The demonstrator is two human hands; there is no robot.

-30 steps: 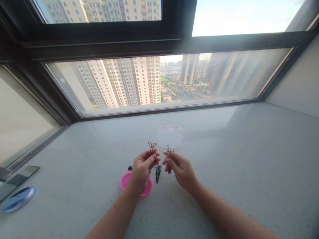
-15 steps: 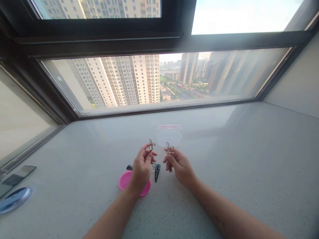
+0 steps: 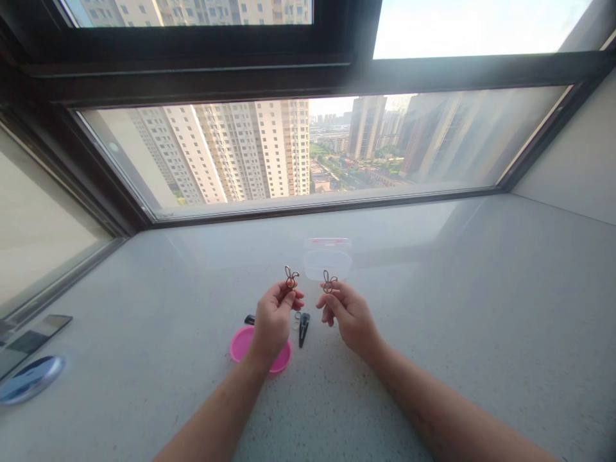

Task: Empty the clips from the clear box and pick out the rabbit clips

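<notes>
My left hand (image 3: 272,319) pinches a small metal rabbit-shaped clip (image 3: 290,277) upright between thumb and fingers, above the grey stone sill. My right hand (image 3: 350,316) pinches a second rabbit-shaped clip (image 3: 328,282) the same way, a short gap from the first. Just beyond both clips stands a clear plastic box (image 3: 328,258) with a pink rim. Below my left hand lies a pink round lid (image 3: 240,345), partly hidden by the hand. A dark snap hair clip (image 3: 303,328) lies on the sill between my hands, with small rings beside it.
A black item (image 3: 249,319) peeks out left of my left hand. At the far left edge lie a blue round disc (image 3: 29,378) and a dark flat strip (image 3: 33,339). The window frame (image 3: 312,212) bounds the sill at the back; a wall rises at the right.
The left clip turned edge-on and back to facing me. Both hands stayed pinched on their clips, shifting slightly up in the picture as the view tilted.
</notes>
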